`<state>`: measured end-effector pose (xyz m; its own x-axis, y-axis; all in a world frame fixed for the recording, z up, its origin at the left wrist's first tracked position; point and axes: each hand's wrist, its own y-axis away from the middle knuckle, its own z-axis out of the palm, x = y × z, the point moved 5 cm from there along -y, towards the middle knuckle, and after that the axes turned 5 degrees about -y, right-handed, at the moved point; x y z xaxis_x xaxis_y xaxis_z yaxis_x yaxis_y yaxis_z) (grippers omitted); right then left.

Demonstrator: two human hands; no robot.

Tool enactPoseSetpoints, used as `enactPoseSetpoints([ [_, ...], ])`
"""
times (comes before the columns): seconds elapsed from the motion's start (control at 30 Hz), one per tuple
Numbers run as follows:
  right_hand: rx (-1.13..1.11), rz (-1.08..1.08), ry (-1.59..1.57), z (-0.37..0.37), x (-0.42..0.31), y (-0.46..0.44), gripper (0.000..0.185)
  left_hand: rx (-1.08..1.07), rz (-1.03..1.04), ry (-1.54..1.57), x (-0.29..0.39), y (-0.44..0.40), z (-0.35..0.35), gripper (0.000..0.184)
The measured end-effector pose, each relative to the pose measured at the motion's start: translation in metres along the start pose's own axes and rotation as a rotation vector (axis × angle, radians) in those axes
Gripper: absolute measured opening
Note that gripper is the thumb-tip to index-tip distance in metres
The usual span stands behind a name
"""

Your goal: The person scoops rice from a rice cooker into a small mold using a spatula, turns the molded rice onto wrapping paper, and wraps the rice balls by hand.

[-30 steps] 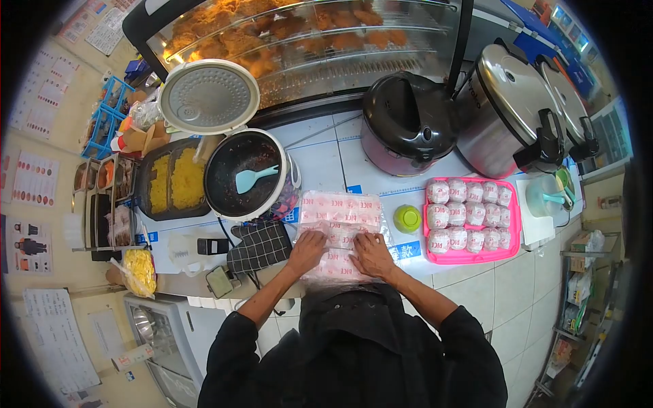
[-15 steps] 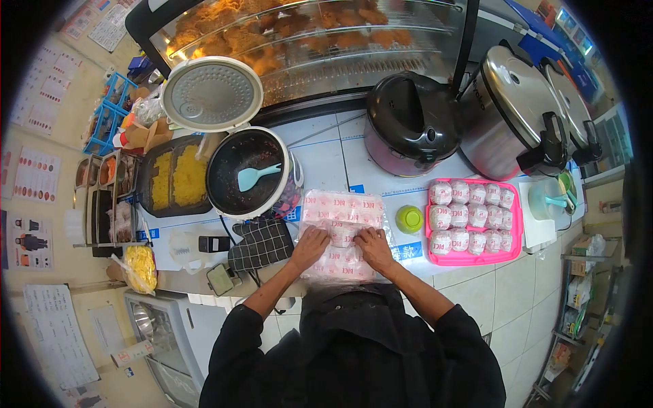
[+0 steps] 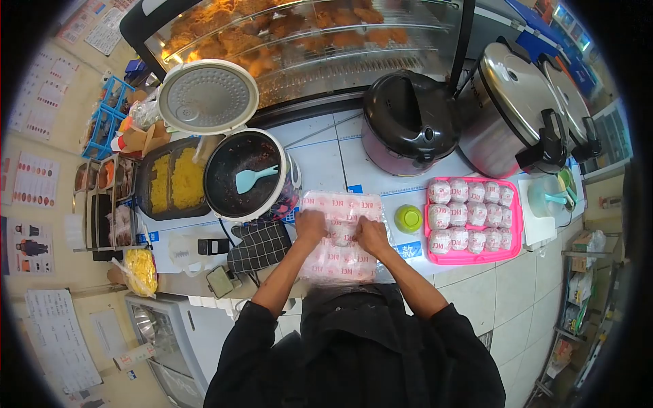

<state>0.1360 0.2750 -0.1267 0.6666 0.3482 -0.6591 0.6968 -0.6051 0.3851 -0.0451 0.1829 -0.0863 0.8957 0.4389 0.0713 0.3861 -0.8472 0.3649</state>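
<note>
A sheet of printed "RICE" wrapping paper (image 3: 338, 258) lies on the counter, on top of other sheets of the same print. Its middle bulges over a small lump (image 3: 341, 233), whose contents are covered. My left hand (image 3: 311, 228) is closed on the paper at the left of the lump, and my right hand (image 3: 372, 236) is closed on it at the right. Beside my right hand is a round green container (image 3: 409, 219). Further right, a pink tray (image 3: 474, 259) holds several wrapped bundles (image 3: 458, 216) in rows, in the same print.
An open rice cooker (image 3: 292, 160) with a pale blue paddle (image 3: 252, 178) inside stands at the back left. Near it are a dark tray of yellow food (image 3: 183, 178) and a checked oven mitt (image 3: 260, 247). A black-lidded cooker (image 3: 410, 126) and tall steel pots (image 3: 507, 109) stand behind right.
Both hands have moved slightly away from my body and curled more tightly at the two sides of the lump, drawing the paper over it.
</note>
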Motion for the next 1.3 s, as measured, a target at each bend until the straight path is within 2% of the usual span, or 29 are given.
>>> enactPoseSetpoints([
  [0.03,-0.002,-0.003,0.003,-0.001,-0.003,0.002,0.027,0.002,-0.003,0.003,0.001,-0.002,0.004,0.037],
  [0.1,0.239,-0.094,-0.073,-0.014,-0.013,0.01,0.033,0.451,0.114,0.069,0.007,0.003,-0.008,0.037],
  [0.13,0.241,-0.093,-0.073,-0.016,-0.013,0.01,0.033,0.452,0.116,0.069,0.006,0.001,-0.006,0.037],
  [0.2,0.295,-0.171,-0.026,-0.023,-0.017,0.014,0.032,0.292,0.253,0.107,0.008,-0.002,0.007,0.036],
  [0.23,0.293,-0.171,-0.028,-0.021,-0.015,0.014,0.032,0.291,0.251,0.106,0.006,-0.001,0.009,0.036],
  [0.3,0.214,-0.208,0.007,-0.013,-0.013,0.012,0.024,0.136,0.227,0.053,0.003,-0.002,0.021,0.032],
  [0.33,0.213,-0.209,0.006,-0.012,-0.012,0.014,0.024,0.135,0.226,0.053,0.0,0.0,0.026,0.032],
  [0.4,0.222,-0.315,0.074,-0.007,-0.016,0.023,0.01,0.247,0.381,0.001,0.0,0.014,0.033,0.026],
  [0.53,0.309,-0.448,0.164,0.007,-0.009,0.036,0.012,0.36,0.51,-0.12,0.007,0.051,0.042,0.035],
  [0.6,0.417,-0.58,0.277,0.007,-0.016,0.046,0.02,0.44,0.473,-0.054,0.008,0.066,0.042,0.053],
  [0.63,0.349,-0.568,0.324,0.011,-0.015,0.049,0.037,0.374,0.46,-0.044,0.009,0.07,0.044,0.064],
  [0.67,0.359,-0.567,0.325,0.01,-0.017,0.053,0.037,0.379,0.466,-0.048,0.011,0.07,0.041,0.064],
  [0.77,0.326,-0.605,0.351,0.015,-0.02,0.066,0.054,0.419,0.431,-0.004,0.015,0.07,0.043,0.059],
  [0.87,0.298,-0.554,0.263,0.013,-0.023,0.07,0.055,0.447,0.387,0.041,0.016,0.07,0.049,0.06],
  [1.0,0.389,-0.521,0.276,0.018,-0.021,0.065,0.06,0.526,0.352,0.137,0.019,0.073,0.05,0.056],
  [1.13,0.422,-0.478,0.24,0.024,-0.019,0.054,0.058,0.568,0.262,0.225,0.029,0.082,0.043,0.054],
  [1.2,0.413,-0.359,0.202,0.029,-0.016,0.046,0.059,0.581,0.239,0.289,0.034,0.087,0.033,0.055],
  [1.27,0.499,-0.369,0.123,0.018,-0.031,0.049,0.061,0.616,0.212,0.322,0.036,0.079,0.042,0.049],
  [1.3,0.422,-0.25,0.015,0.014,-0.035,0.047,0.061,0.632,0.134,0.358,0.031,0.071,0.05,0.045],
])
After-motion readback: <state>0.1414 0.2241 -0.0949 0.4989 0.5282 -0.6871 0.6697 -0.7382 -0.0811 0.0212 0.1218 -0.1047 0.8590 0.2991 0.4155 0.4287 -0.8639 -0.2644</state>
